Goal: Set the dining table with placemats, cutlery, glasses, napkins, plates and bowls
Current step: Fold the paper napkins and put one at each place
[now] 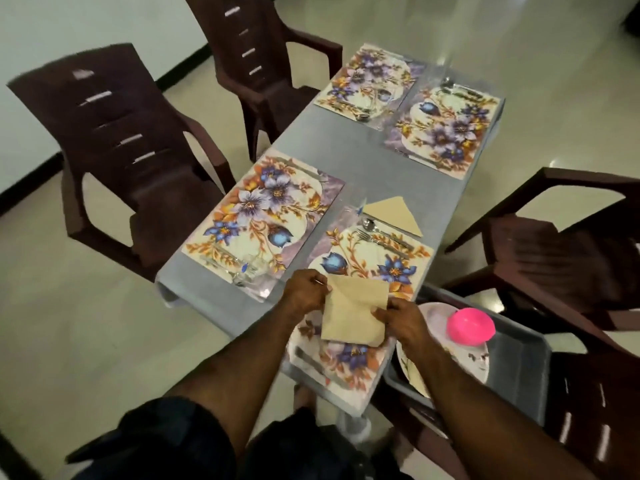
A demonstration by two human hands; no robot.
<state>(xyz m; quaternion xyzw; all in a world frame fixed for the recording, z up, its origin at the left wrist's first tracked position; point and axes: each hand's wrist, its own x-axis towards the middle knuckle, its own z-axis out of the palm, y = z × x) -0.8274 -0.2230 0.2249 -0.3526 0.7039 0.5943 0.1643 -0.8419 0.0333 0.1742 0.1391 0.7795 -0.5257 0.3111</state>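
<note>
Left hand (306, 287) and right hand (403, 318) pinch a beige napkin (355, 311) at 9 and 3 o'clock | above placemat (349, 358) | folded napkin (393, 213) at 12 o'clock on desk (346, 150)

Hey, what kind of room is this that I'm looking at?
Most likely a home dining room: a long table laid with floral placemats and cutlery, brown plastic chairs around it, and both hands, left and right, holding a beige napkin.
</note>
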